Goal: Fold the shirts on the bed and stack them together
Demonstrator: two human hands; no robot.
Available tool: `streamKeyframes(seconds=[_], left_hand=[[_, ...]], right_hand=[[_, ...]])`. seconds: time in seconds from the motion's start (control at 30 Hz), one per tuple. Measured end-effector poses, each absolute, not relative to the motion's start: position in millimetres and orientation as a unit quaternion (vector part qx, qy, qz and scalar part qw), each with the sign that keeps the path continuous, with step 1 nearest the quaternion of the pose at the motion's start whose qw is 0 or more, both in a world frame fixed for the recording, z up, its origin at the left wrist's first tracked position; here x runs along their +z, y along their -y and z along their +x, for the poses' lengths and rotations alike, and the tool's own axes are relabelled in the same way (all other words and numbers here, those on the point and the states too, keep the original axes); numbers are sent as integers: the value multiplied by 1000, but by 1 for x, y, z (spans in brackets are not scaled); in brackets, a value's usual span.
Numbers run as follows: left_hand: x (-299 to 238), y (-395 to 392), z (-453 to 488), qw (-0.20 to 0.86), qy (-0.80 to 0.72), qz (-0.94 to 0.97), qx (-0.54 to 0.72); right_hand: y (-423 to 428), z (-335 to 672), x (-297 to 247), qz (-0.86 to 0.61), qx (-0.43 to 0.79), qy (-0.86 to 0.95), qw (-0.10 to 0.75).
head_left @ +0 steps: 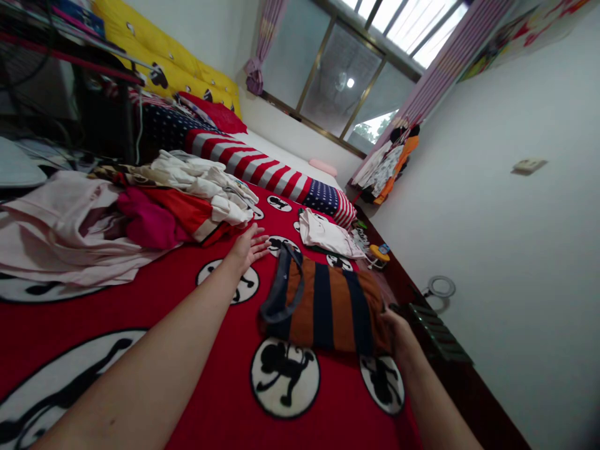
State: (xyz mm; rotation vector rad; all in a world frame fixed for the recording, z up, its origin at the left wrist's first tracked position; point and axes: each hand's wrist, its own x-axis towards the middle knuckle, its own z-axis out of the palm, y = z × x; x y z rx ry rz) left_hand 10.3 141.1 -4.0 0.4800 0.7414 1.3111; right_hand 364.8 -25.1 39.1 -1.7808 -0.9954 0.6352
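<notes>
A folded garment (323, 306) with brown and navy stripes lies on the red blanket (225, 375), a grey band looping over its left end like a collar. My right hand (396, 324) grips the garment's right edge, its fingertips partly hidden behind the cloth. To the left of the garment, my left hand (249, 249) reaches forward, open, with fingers spread and nothing in it. Close beyond this hand is a heap of loose clothes, with a white garment (201, 181), an orange-red one (182, 209) and a magenta one (147, 215).
Folded white clothes (328, 232) lie past the striped garment. A pale pink cloth (60, 219) spreads at the left. Farther back are a flag-patterned bed cover (262, 165) and a cluttered desk (94, 56). A dark wooden ledge (469, 387) runs along the right wall.
</notes>
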Motion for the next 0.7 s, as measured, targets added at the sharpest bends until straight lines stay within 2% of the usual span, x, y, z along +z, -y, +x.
streamKeyframes(seconds=[0.07,0.17,0.4,0.53,0.7], left_hand=[[-5,-139,15,679,-346,273,587],[-9,-138,25,629,-369,354,586],[-26,-141,43,524,-416,478,569],[-32,-142,46,448,-440,531,569],[-32,-141,47,397,-468,552,564]], right_hand=[[35,379,11,-748,260,367,489],[34,394,4,-763,218,368,485],[17,381,11,-803,239,405,365],[19,358,22,-758,212,466,405],[10,330,95,-702,154,516,465]])
